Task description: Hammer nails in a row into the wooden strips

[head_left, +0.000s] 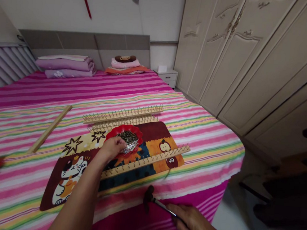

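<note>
The right hand (190, 220) wraps its grip around a hammer (161, 204) by the striped sheet's (207, 142) near edge. Beyond a nail-studded strip (146, 160), the left hand (113, 148) meets nails (130, 141) in a red bowl (140, 134); whether pinching any, I cannot tell.

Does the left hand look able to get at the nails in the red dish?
Probably yes: the left hand reaches over the rim of the red dish to the nails, which lie uncovered.
</note>
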Demonstrator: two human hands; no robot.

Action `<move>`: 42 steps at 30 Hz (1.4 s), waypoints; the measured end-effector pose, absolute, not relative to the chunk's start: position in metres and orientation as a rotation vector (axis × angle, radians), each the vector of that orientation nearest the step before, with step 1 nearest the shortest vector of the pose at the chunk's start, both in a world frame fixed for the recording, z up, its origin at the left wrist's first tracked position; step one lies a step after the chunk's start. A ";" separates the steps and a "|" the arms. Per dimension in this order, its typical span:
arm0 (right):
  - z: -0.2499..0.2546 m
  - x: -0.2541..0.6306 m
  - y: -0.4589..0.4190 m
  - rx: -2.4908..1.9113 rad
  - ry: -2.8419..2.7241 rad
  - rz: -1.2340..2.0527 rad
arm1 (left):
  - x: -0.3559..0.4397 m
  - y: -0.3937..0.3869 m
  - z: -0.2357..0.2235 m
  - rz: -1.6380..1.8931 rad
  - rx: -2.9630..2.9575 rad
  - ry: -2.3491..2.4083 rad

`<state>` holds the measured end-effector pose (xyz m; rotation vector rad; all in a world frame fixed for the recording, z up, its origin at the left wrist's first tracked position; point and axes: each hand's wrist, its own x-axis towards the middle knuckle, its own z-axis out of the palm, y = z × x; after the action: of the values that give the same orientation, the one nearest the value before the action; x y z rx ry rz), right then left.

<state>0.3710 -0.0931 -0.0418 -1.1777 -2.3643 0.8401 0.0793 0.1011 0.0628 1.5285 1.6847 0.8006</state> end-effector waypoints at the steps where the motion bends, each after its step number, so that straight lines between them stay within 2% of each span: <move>1: -0.043 0.371 -0.093 -1.177 -2.353 0.846 | 0.076 0.094 0.066 0.864 1.446 1.610; 9: -0.057 0.374 -0.097 -1.205 -2.370 0.800 | 0.038 0.027 0.074 1.096 0.937 1.450; 16: -0.062 0.376 -0.098 -1.219 -2.449 0.779 | -0.002 -0.010 0.039 1.364 0.703 1.672; 20: -0.062 0.376 -0.098 -1.230 -2.459 0.778 | 0.001 -0.015 0.019 1.447 0.738 1.758; 34: -0.061 0.375 -0.097 -1.217 -2.405 0.775 | 0.024 -0.019 -0.008 1.356 0.946 2.020; 42: -0.032 0.353 -0.098 -1.216 -2.174 1.008 | 0.023 -0.023 -0.021 1.312 1.288 2.079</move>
<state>0.3531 -0.0984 -0.0321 -1.2160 -2.1737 1.0077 0.0228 -0.0226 -0.0214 1.2883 2.0792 1.3118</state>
